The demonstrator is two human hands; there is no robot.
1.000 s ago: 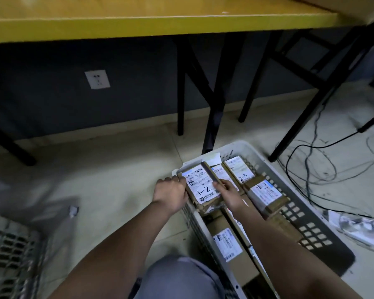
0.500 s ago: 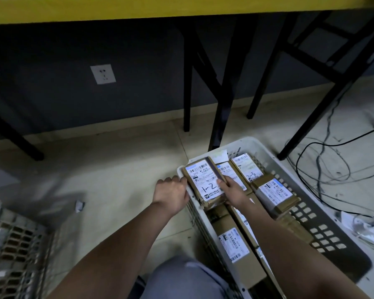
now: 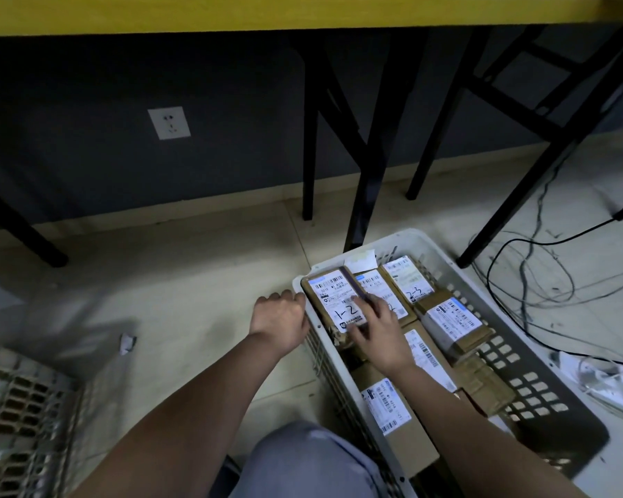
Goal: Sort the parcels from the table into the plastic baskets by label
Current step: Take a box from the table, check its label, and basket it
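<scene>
Our right hand (image 3: pixel 373 334) lies flat, fingers spread, on the brown cardboard parcel marked 1-2 (image 3: pixel 333 303) in the white plastic basket (image 3: pixel 425 246). Our left hand (image 3: pixel 279 318) curls at the basket's left edge.

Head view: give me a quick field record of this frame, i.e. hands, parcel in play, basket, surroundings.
left hand: fingers curled, at the outer near-left rim of the white basket; what it grips is not visible
right hand: fingers straight, resting flat on the parcel marked 1-2
parcel marked 1-2: inside the basket at its far-left corner, label up
other parcels: several in the same basket, one marked 2-3
second basket: on the floor at left, blurred
floor right: loose cables
</scene>
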